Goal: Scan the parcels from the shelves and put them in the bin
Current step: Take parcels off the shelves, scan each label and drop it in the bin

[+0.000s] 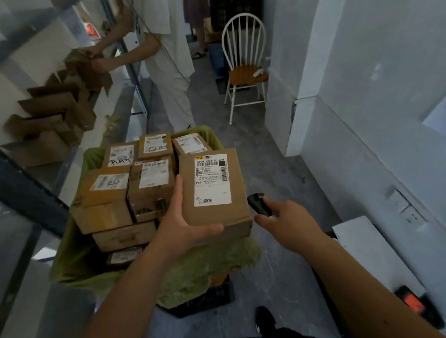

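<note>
Cardboard parcel (213, 189) sits label-up in our left hand (179, 226), thumb curled over its near edge, above the full bin (78, 249), while our right hand (285, 217) grips the scanner (259, 205) (presumably ready to read it).

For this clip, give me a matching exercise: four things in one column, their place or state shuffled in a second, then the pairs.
Things:
1. labelled parcel
2. black scanner
3. white chair
4. stacked parcels

Places or states:
A. inside the green-lined bin
B. gripped by the right hand
C. standing in the aisle by the wall
D. held by the left hand, label up

Pairs: 1-D, 2-B, 3-C, 4-A
</note>
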{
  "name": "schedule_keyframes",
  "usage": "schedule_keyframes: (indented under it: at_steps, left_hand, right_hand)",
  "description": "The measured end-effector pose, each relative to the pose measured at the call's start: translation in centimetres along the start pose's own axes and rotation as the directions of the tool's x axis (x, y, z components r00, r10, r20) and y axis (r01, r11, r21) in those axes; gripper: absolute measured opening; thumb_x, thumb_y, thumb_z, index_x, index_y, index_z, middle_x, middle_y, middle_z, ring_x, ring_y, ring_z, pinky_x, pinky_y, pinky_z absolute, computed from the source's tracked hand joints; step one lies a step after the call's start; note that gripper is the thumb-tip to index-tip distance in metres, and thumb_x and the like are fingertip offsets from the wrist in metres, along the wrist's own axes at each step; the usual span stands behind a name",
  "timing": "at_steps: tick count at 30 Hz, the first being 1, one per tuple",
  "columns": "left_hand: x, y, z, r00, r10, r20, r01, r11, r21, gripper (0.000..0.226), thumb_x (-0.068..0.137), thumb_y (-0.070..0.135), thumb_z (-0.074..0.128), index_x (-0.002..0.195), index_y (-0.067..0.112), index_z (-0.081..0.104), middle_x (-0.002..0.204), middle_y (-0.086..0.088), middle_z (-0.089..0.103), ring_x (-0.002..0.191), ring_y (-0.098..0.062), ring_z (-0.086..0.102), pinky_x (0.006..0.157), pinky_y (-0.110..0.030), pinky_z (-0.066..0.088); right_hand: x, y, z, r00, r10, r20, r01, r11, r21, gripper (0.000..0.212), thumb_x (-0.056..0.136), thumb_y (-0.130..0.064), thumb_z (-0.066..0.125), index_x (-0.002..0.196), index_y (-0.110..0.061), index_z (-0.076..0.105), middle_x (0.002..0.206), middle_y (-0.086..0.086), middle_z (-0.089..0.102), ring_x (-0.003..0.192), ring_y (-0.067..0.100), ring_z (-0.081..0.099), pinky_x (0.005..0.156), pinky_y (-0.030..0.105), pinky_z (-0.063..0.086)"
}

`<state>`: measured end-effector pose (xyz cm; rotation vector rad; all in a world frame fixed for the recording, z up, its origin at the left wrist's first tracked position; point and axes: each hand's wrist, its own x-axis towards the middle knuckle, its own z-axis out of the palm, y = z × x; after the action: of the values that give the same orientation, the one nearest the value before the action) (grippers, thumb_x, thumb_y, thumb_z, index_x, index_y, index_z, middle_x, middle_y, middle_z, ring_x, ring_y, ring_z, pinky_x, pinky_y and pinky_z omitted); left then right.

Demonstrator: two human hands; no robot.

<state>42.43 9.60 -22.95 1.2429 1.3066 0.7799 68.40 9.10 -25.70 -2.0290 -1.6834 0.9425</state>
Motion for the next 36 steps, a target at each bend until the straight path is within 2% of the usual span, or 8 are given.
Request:
schedule_keyframes:
  at_steps: [4,8,10,14,19,26,31,36]
  left_hand:
    - [3.5,1.2,0.5,0.998,-0.02,-0.062,0.029,0.988,0.149,0.152,0.063,0.029,0.101,0.162,0.049,-0.012,0.142,0.034,0.024,0.135,-0.006,0.035,0.097,-0.024,0.042]
    - [6.3,1.7,0.5,0.992,-0.026,-0.125,0.055,0.971,0.233,0.142,0.067,0.03,0.099,0.165,0.044,-0.002,0.139,0.034,0.025,0.133,-0.004,0.033,0.101,-0.026,0.04]
    - [7.5,1.8,0.1,0.988,-0.018,-0.154,0.064,0.953,0.295,0.139,0.065,0.037,0.1,0.165,0.045,0.004,0.139,0.034,0.028,0.134,-0.006,0.036,0.105,-0.03,0.042]
    - [8.7,1.8,0.1,0.979,-0.07,-0.192,0.146,0.895,0.421,0.134,0.06,0.051,0.099,0.161,0.056,0.011,0.156,0.018,0.031,0.138,-0.016,0.042,0.112,-0.044,0.046]
    - [9.4,2.0,0.4,0.977,-0.131,-0.167,0.203,0.812,0.547,0.129,0.063,0.047,0.098,0.159,0.06,0.013,0.174,0.004,-0.002,0.155,-0.024,0.024,0.123,-0.047,0.033]
    - [10.1,0.3,1.3,0.968,-0.1,-0.229,0.224,0.748,0.625,0.129,0.068,0.044,0.096,0.161,0.056,0.009,0.175,0.001,-0.01,0.159,-0.027,0.015,0.126,-0.049,0.027]
    - [9.8,-0.3,2.6,0.956,0.01,-0.293,0.22,0.635,0.74,0.112,0.082,0.049,0.086,0.167,0.03,0.014,0.174,-0.002,-0.017,0.161,-0.023,-0.003,0.128,-0.047,0.023]
    - [9.6,-0.4,3.5,0.965,0.075,-0.25,0.19,0.454,0.87,0.105,0.09,0.063,0.067,0.167,0.025,0.006,0.175,-0.002,-0.01,0.16,-0.021,-0.015,0.13,-0.046,0.01]
  right_hand:
    - [5.8,0.0,-1.5,0.996,-0.054,0.075,0.057,0.998,-0.033,0.061,0.096,-0.05,0.063,0.153,-0.037,0.048,0.096,-0.009,0.069,0.075,0.011,0.067,0.064,0.034,0.057]
    - [10.4,-0.1,-1.8,0.987,-0.084,0.14,0.092,0.995,-0.049,0.065,0.095,-0.048,0.063,0.156,-0.038,0.044,0.111,-0.005,0.071,0.079,0.012,0.068,0.073,0.036,0.061]
    - [12.4,-0.3,-1.7,0.979,-0.094,0.179,0.105,0.993,-0.055,0.063,0.095,-0.048,0.063,0.155,-0.04,0.045,0.107,-0.005,0.07,0.077,0.012,0.068,0.068,0.033,0.059]
    - [15.1,0.1,-0.9,0.966,-0.098,0.238,0.124,0.987,-0.099,0.056,0.093,-0.051,0.062,0.148,-0.043,0.053,0.087,-0.008,0.07,0.068,0.011,0.067,0.055,0.029,0.051]
    - [16.3,0.7,0.2,0.937,-0.08,0.339,0.145,0.974,-0.172,0.047,0.091,-0.055,0.062,0.135,-0.037,0.065,0.082,-0.006,0.068,0.068,0.01,0.065,0.054,0.028,0.045]
    - [16.8,1.2,1.0,0.928,-0.071,0.365,0.137,0.978,-0.158,0.048,0.093,-0.053,0.066,0.138,-0.035,0.063,0.085,-0.005,0.067,0.071,0.01,0.064,0.054,0.029,0.04]
    - [16.7,1.5,1.2,0.934,-0.074,0.35,0.125,0.984,-0.127,0.053,0.093,-0.053,0.065,0.143,-0.037,0.059,0.083,-0.004,0.069,0.069,0.012,0.066,0.056,0.03,0.047]
    - [16.3,1.7,1.2,0.936,-0.089,0.341,0.137,0.984,-0.119,0.056,0.094,-0.053,0.065,0.147,-0.038,0.055,0.085,-0.005,0.067,0.07,0.012,0.065,0.055,0.029,0.043]
